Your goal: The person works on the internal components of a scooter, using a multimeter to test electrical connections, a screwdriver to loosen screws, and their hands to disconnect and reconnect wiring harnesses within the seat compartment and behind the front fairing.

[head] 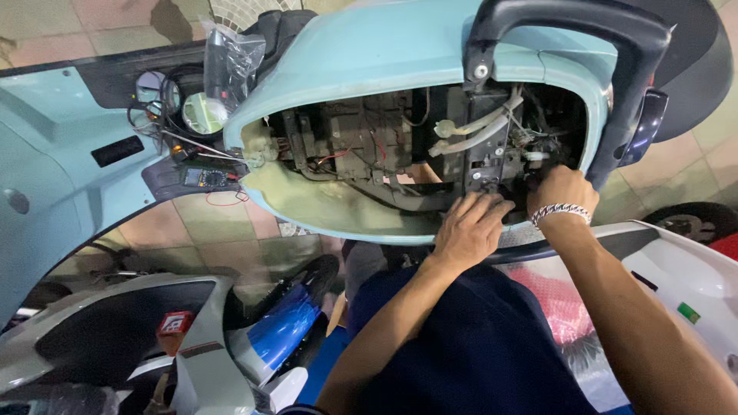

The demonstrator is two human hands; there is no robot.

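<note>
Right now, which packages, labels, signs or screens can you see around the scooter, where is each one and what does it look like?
Clear crinkled plastic bag: top left, on the pale blue scooter body, holding dark parts.
Dark handheld multimeter with small greyish screen: left of the open compartment, on the footboard, red lead beside it.
Red square sticker with white marks: lower left, on a grey scooter.
Small green rectangular label: right, on a white panel.
</note>
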